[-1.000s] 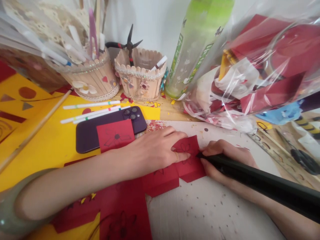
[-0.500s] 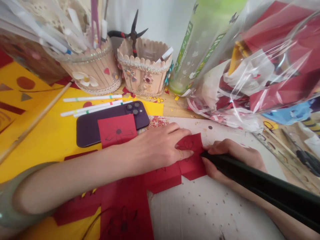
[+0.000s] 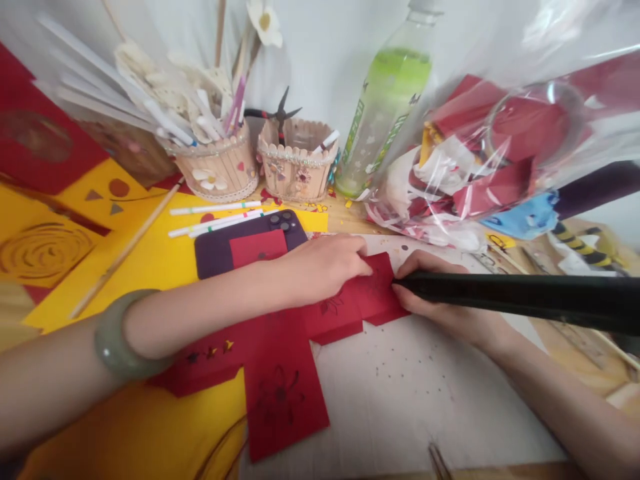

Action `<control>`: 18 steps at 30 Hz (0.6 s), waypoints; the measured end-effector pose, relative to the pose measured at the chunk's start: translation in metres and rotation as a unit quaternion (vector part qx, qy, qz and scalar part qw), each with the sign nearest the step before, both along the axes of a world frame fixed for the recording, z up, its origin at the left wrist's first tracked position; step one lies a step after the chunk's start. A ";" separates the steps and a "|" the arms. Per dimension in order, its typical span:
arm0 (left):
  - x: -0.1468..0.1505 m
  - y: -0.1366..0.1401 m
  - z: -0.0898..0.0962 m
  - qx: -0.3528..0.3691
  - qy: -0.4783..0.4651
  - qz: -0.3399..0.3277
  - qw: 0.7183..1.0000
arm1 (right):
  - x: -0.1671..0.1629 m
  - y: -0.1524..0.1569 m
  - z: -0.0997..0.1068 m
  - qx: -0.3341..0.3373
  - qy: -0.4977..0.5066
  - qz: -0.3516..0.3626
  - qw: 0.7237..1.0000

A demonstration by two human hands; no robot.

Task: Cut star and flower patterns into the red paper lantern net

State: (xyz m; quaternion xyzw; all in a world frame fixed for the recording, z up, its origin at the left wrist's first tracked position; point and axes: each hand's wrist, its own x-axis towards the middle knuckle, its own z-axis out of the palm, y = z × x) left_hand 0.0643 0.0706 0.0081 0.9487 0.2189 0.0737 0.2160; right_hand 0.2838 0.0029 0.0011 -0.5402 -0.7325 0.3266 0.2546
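Observation:
A red paper cut-out [image 3: 345,310] with flower outlines, folded flaps and small cut holes lies across the table. My left hand [image 3: 325,267] lies palm down on it, fingers bent a little and their tips pressing near the right-hand panel; it grasps nothing. At that panel's right edge, my right hand [image 3: 435,297] is closed in a pinch round the narrow end of a long black tapered tool [image 3: 525,297], which stretches to the right edge of the view. Its tip meets the paper edge; whether it cuts in is hidden. A green bangle [image 3: 117,340] rings my left wrist.
A purple phone [image 3: 213,257] and white marker pens [image 3: 215,208] lie behind my left arm. Behind them stand stick-covered pots [image 3: 220,170], pliers [image 3: 281,117] and a green bottle [image 3: 385,113]. A plastic bag of scraps [image 3: 480,153] sits at right; white board [image 3: 390,400] lies underneath.
The view has pulled back and shifted, showing more of the table. The black tool has swung from a downward slant to nearly level. My left index finger is less stretched over the panel.

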 end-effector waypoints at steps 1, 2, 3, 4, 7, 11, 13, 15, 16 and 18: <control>0.000 0.000 0.002 -0.014 -0.006 0.013 1.000 | -0.001 0.000 0.001 0.000 0.003 0.004 1.000; 0.000 -0.001 0.004 -0.028 -0.011 0.025 0.999 | -0.001 0.000 0.003 0.001 0.002 0.007 1.000; 0.000 -0.002 0.007 -0.043 -0.018 0.038 0.998 | -0.002 0.000 0.004 0.001 0.002 0.008 1.000; -0.001 -0.004 0.008 -0.057 -0.025 0.049 0.997 | -0.003 -0.001 0.006 0.002 0.001 0.007 1.000; -0.001 -0.009 0.012 -0.091 -0.046 0.081 0.991 | -0.006 -0.002 0.009 0.010 -0.003 0.002 1.000; 0.002 -0.012 0.013 -0.122 -0.071 0.149 0.979 | -0.006 0.007 0.010 0.022 -0.005 0.014 1.000; 0.003 -0.013 0.011 -0.139 -0.082 0.187 0.969 | -0.005 0.016 0.010 0.028 -0.007 0.026 0.999; 0.005 -0.015 0.006 -0.152 -0.094 0.228 0.957 | -0.005 0.028 0.010 0.037 -0.009 0.039 0.999; 0.005 -0.018 0.003 -0.157 -0.099 0.247 0.951 | -0.005 0.034 0.010 0.040 -0.010 0.047 0.998; 0.005 -0.027 -0.002 -0.166 -0.107 0.280 0.940 | -0.008 0.045 0.010 0.043 -0.012 0.064 0.997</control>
